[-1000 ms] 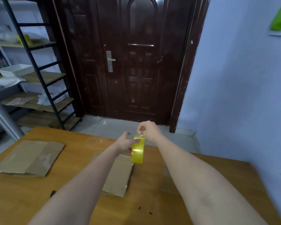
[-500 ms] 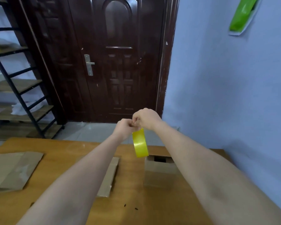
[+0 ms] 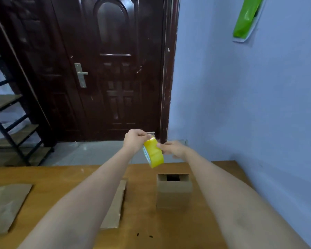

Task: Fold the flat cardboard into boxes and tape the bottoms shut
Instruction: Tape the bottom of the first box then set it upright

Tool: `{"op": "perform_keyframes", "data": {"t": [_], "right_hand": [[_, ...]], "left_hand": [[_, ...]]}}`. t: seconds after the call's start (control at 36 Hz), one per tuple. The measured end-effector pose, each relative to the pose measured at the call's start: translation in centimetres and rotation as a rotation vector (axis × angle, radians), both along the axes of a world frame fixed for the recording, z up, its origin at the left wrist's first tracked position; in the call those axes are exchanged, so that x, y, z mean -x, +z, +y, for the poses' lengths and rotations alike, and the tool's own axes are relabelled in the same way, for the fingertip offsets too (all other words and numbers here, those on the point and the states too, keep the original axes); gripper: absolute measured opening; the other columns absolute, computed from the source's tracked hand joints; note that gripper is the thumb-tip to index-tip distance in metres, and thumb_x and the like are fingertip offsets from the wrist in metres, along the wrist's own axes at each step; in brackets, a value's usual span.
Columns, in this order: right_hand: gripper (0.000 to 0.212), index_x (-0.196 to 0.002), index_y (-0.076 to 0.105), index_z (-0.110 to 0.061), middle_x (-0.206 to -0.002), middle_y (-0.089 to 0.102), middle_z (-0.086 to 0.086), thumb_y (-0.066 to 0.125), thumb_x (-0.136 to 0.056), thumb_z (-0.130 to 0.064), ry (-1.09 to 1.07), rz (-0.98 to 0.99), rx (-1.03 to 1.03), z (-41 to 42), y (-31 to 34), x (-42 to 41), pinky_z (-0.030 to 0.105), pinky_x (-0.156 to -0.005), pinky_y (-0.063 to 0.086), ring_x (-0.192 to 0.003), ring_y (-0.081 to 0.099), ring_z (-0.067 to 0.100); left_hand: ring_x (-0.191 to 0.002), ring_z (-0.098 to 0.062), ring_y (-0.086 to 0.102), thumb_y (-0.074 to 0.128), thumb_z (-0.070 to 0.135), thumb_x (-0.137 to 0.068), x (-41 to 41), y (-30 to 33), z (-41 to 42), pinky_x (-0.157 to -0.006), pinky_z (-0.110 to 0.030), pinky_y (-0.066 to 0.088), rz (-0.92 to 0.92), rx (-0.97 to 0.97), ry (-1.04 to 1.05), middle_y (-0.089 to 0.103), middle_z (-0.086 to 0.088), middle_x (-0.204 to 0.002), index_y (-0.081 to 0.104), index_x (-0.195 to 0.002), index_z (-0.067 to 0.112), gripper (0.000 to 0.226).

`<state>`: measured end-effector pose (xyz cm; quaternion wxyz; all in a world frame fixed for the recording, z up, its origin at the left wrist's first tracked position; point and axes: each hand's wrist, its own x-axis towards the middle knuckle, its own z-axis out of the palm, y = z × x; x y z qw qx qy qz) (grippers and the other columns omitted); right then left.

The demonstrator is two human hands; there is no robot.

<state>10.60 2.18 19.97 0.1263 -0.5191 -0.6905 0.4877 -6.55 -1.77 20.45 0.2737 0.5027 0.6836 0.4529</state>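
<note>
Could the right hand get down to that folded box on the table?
Probably yes: the right hand hovers just above the box with nothing between, though it first has to release the tape roll.

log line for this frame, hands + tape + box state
left hand: pinches tape end | right hand: holds tape roll above table | folded box: upright, top open | flat cardboard: on table

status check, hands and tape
Left hand pinches tape end, right hand holds roll. Box upright on table, nothing in the way.
</note>
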Motion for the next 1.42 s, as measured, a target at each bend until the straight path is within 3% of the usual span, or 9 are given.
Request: {"op": "perform_keyframes", "data": {"t": [0.08, 0.17, 0.33, 0.5, 0.58, 0.78, 0.89, 1.03, 1.42], "right_hand": [[0.055, -0.128, 0.057, -0.009, -0.126, 0.062, 0.006, 0.06, -0.088, -0.047, -0.034, 0.086, 0.106, -0.6, -1.3, 0.0, 0.035, -0.093, 0.036, -0.114, 0.056, 0.018], [0.039, -0.119, 0.06, -0.005, -0.124, 0.063, 0.013, 0.063, -0.09, -0.031, -0.04, 0.222, 0.157, -0.7, -1.1, 0.8, 0.044, -0.106, 0.038, -0.106, 0.059, 0.021], [0.026, -0.106, 0.063, -0.008, -0.11, 0.067, 0.017, 0.065, -0.089, -0.028, -0.029, 0.274, 0.149, -0.3, 0.7, 1.4, 0.036, -0.083, 0.053, -0.092, 0.064, 0.025], [0.029, -0.098, 0.064, -0.021, -0.108, 0.066, 0.009, 0.07, -0.08, -0.042, -0.03, 0.146, 0.063, 0.1, 2.4, 1.1, 0.044, -0.095, 0.05, -0.099, 0.063, 0.027], [0.025, -0.099, 0.065, -0.017, -0.104, 0.065, 0.009, 0.067, -0.086, -0.038, -0.021, 0.058, 0.019, -0.1, 2.8, 0.6, 0.04, -0.089, 0.05, -0.096, 0.062, 0.026], [0.029, -0.097, 0.067, -0.021, -0.11, 0.066, 0.009, 0.07, -0.082, -0.045, -0.036, -0.011, -0.01, 0.3, 2.4, -0.5, 0.041, -0.093, 0.05, -0.101, 0.063, 0.026], [0.037, -0.105, 0.064, -0.02, -0.116, 0.064, 0.009, 0.071, -0.08, -0.046, -0.03, -0.042, -0.004, 1.1, 2.3, -1.1, 0.043, -0.097, 0.049, -0.106, 0.062, 0.027], [0.047, -0.113, 0.065, -0.018, -0.118, 0.063, 0.01, 0.071, -0.079, -0.048, -0.003, -0.05, 0.004, 2.2, 2.4, -2.1, 0.046, -0.099, 0.048, -0.107, 0.062, 0.028], [0.033, -0.1, 0.065, -0.017, -0.103, 0.062, 0.004, 0.058, -0.09, -0.047, 0.139, -0.273, -0.138, 4.8, 3.3, -3.8, 0.037, -0.089, 0.048, -0.097, 0.059, 0.023]], "left_hand": [[-0.072, -0.019, 0.062, 0.073, 0.029, -0.079, 0.4, 0.1, 0.2, -0.072, -0.034, 0.054, -0.053, 0.009, -0.028, 0.065, 0.001, -0.07, 0.068, -0.063, 0.025, 0.018], [-0.062, -0.018, 0.058, 0.072, 0.024, -0.081, 0.4, 0.5, 0.0, -0.061, -0.029, 0.051, -0.107, 0.021, -0.051, 0.062, -0.002, -0.067, 0.068, -0.064, 0.023, 0.018], [-0.05, -0.013, 0.046, 0.066, 0.006, -0.081, 1.9, 0.9, -0.4, -0.049, -0.02, 0.041, -0.156, 0.061, -0.141, 0.055, 0.001, -0.055, 0.07, -0.065, 0.018, 0.02], [-0.047, -0.011, 0.046, 0.071, 0.006, -0.081, 2.2, 0.9, -0.2, -0.047, -0.021, 0.038, -0.313, 0.065, -0.156, 0.059, 0.0, -0.056, 0.062, -0.089, 0.019, 0.018], [-0.049, -0.012, 0.045, 0.07, 0.008, -0.081, 2.5, 0.9, 0.3, -0.041, -0.017, 0.034, -0.211, 0.084, -0.164, 0.056, 0.001, -0.056, 0.067, -0.078, 0.018, 0.011], [-0.069, -0.016, 0.052, 0.068, 0.012, -0.083, 2.0, 0.0, 1.1, -0.071, -0.039, 0.056, -0.211, 0.133, -0.125, 0.058, -0.003, -0.075, 0.064, -0.082, 0.014, 0.004], [-0.067, -0.013, 0.054, 0.064, 0.014, -0.089, 1.4, -0.7, 1.3, -0.067, -0.036, 0.056, -0.394, 0.16, -0.104, 0.054, -0.006, -0.081, 0.055, -0.1, 0.009, 0.015], [-0.074, -0.017, 0.058, 0.06, 0.047, -0.088, -0.2, -0.4, 1.6, -0.07, -0.032, 0.056, -0.517, 0.278, -0.115, 0.056, -0.005, -0.083, 0.056, -0.099, 0.009, 0.04], [-0.053, -0.013, 0.057, 0.065, 0.006, -0.087, -4.4, 1.0, 3.2, -0.057, -0.025, 0.053, -0.041, 0.089, -0.166, 0.061, -0.002, -0.058, 0.067, -0.078, -0.003, 0.013]]}}
